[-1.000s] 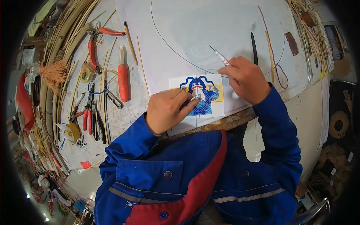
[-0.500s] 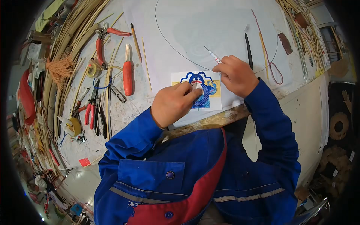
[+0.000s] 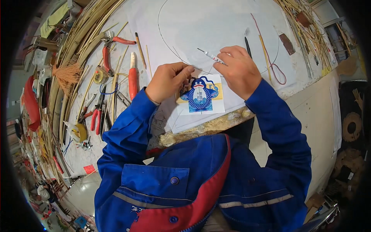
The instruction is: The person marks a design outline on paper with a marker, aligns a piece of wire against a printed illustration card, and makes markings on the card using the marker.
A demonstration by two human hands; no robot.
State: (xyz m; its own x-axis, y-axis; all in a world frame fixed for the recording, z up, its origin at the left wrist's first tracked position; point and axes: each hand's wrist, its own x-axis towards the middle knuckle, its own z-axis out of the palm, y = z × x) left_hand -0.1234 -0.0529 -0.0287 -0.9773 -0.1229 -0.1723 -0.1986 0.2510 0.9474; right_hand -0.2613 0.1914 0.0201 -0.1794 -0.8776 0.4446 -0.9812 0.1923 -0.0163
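Head view. My left grip, thumb pressed to forefinger, is at the upper left of the picture card; whether anything thin lies between them, I cannot tell. My right grip is closed around a white pen, tip pointing forward and left. The picture card lies near the counter's front edge; a red-handled knife lies farther left.

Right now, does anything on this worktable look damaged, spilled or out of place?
Yes: the small grey smudge on the large white sheet, just beyond the slim black tool, looks odd because the surface around it is plain.
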